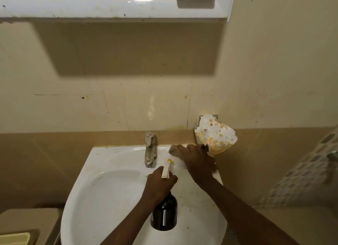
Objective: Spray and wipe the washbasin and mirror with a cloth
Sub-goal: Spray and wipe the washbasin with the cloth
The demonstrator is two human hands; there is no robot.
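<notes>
Wiping along the back right corner of the washbasin (113, 193), the right hand (198, 161) presses flat on a cloth (173, 149), of which only a blurred brownish edge shows past the fingertips; the fingers look fairly straight, pressing rather than clenching. The left hand (160, 183) is curled tight around the neck of a dark spray bottle (164, 213), whose pale nozzle with a yellow tip points toward the tap (150, 149) and the rim beside the cloth. The bottle hangs over the right half of the bowl, just beside the wiping hand.

My judgement is that the job is at an early or middle stage: specks and yellowish stains remain on the basin's right rim and near its front edge, so much of the basin is left to do. The mirror is not in view; only the underside of a white cabinet (109, 7) shows above, so I cannot tell its condition. A stained white soap holder (215, 133) sits on the wall just beyond the right hand.
</notes>
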